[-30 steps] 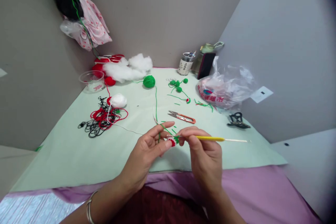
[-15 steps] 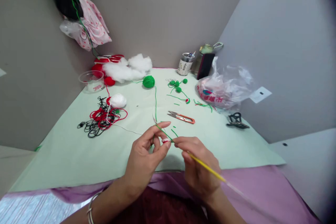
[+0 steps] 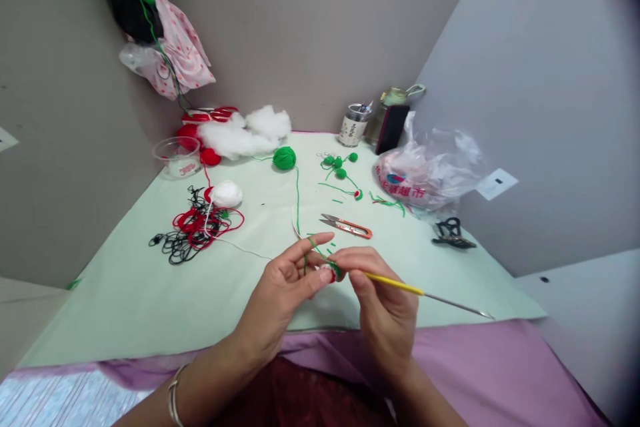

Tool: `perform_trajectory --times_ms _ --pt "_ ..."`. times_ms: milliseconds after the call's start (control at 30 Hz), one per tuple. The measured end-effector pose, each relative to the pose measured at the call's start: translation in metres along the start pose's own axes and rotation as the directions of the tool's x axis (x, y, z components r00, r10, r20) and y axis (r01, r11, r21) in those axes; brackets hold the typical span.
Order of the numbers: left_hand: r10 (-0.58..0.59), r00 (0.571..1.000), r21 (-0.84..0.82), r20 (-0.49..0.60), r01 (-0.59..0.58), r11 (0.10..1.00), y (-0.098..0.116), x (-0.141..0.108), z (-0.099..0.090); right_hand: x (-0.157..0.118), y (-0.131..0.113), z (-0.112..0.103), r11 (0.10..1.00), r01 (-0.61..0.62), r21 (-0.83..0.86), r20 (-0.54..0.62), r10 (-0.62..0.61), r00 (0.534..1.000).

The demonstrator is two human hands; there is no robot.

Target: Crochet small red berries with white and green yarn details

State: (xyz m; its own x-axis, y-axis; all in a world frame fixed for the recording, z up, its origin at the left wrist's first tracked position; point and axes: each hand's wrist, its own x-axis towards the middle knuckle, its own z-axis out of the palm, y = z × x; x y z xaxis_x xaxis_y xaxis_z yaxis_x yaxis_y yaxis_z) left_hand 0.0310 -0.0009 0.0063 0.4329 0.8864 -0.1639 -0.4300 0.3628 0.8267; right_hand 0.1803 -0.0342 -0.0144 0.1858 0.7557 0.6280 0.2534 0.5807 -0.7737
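My left hand (image 3: 287,283) pinches a small crocheted piece (image 3: 331,271) of red, white and green between thumb and fingers. Green yarn (image 3: 298,197) runs over its raised index finger, coming from a green yarn ball (image 3: 285,158) farther back. My right hand (image 3: 383,300) is closed on a crochet hook (image 3: 397,282) with a yellow grip, whose bare metal end points right. The hook's working tip is at the crocheted piece, mostly hidden by my fingers. Just beyond both hands lie orange-handled thread snips (image 3: 347,225) and short green yarn scraps (image 3: 332,245).
White stuffing (image 3: 240,135) and a clear plastic cup (image 3: 176,157) stand at the back left. Tangled black and red yarn (image 3: 193,227) lies beside a white yarn ball (image 3: 227,194). Small green balls (image 3: 341,173), a plastic bag (image 3: 425,167) and a black clip (image 3: 451,233) are on the right.
The crocheted piece has turned, showing more green, and moved slightly right. My right hand has tilted the hook closer to level. Yarn now hangs around my left index finger differently.
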Motion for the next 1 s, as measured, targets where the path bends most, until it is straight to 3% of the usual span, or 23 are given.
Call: perform_trajectory --times_ms 133,200,267,333,400,567,833,933,1000 --pt "-0.063 0.997 -0.097 -0.035 0.059 0.993 -0.003 0.003 0.001 -0.006 0.001 -0.002 0.923 0.206 -0.326 0.077 -0.191 0.979" --pt "-0.148 0.989 -0.201 0.000 0.145 0.969 -0.003 0.006 -0.001 -0.005 0.001 -0.005 0.899 0.248 -0.362 0.098 -0.228 0.969" --pt "-0.180 0.983 -0.261 0.034 0.182 0.948 0.000 0.008 -0.004 -0.001 0.001 -0.007 0.960 0.141 -0.244 0.006 -0.143 0.990" --pt "-0.149 0.988 -0.247 0.032 0.152 0.957 0.001 0.009 -0.006 0.003 0.001 -0.007 0.999 -0.025 -0.030 -0.103 0.022 0.994" --pt "-0.095 0.995 -0.170 0.018 0.096 0.981 0.002 0.009 -0.005 0.006 0.000 -0.005 0.984 -0.125 0.124 -0.106 0.139 0.985" --pt "-0.022 1.000 0.040 -0.010 0.023 0.999 -0.001 0.004 -0.003 0.004 0.000 -0.001 0.972 -0.188 0.139 -0.035 0.195 0.980" --pt "-0.003 1.000 0.094 0.013 0.002 0.996 -0.001 0.002 -0.006 0.006 0.005 -0.001 0.819 -0.341 0.462 0.015 0.377 0.926" --pt "0.026 1.000 0.111 -0.002 -0.026 0.994 -0.001 0.001 -0.007 0.007 0.003 -0.002 0.831 -0.343 0.438 0.046 0.360 0.932" --pt "0.063 0.998 0.168 -0.018 -0.059 0.984 -0.001 0.000 -0.008 0.005 0.000 -0.005 0.889 -0.304 0.343 0.039 0.310 0.950"
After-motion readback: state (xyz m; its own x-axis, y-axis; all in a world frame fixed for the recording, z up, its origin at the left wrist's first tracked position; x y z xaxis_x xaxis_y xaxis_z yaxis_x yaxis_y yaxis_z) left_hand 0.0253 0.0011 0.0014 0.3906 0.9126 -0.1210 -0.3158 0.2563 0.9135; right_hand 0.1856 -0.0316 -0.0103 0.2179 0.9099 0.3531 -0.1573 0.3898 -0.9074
